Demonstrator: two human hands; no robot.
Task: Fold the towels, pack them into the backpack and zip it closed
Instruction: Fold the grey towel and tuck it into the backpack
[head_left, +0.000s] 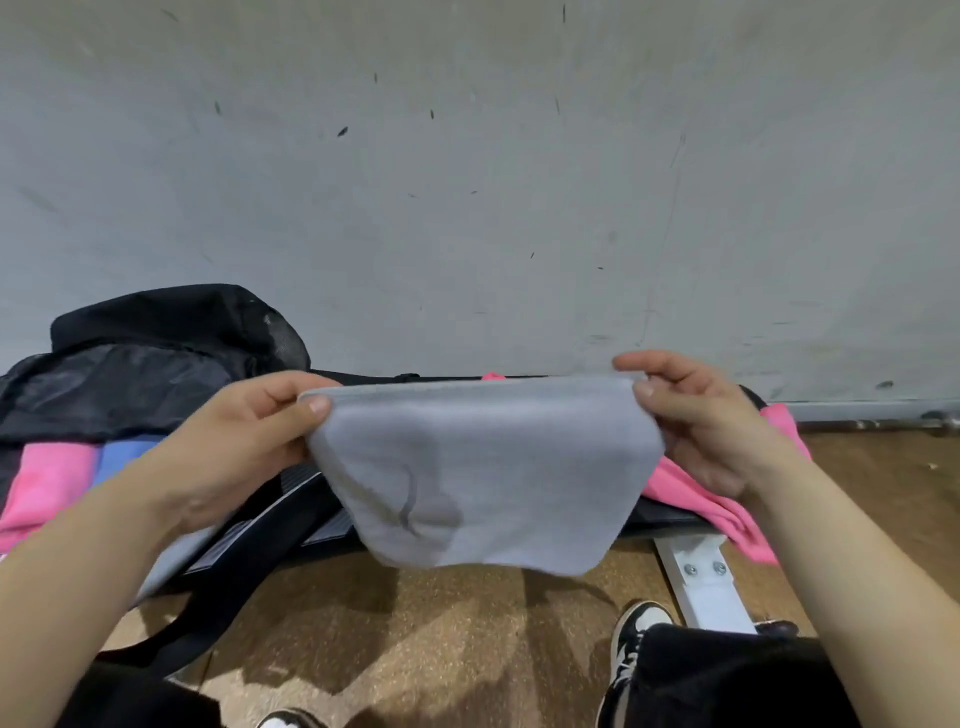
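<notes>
Grey towel (483, 467): we hold it in the air above the counter (691, 558), long axis left to right, left hand (244, 441) and right hand (711, 421) each in a pinching grip at a top corner; backpack (156, 364) nearer the left hand.

Towel (483, 467) held up between left hand (244, 441) and right hand (711, 426), backpack (156, 364) behind-left, folded towels (52, 483) before it.

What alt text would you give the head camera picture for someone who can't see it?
Two bare hands, left hand and right hand, hold a pale grey towel stretched by its top corners. Behind it lie a black backpack with pink and blue towels, and a loose pink towel.
</notes>
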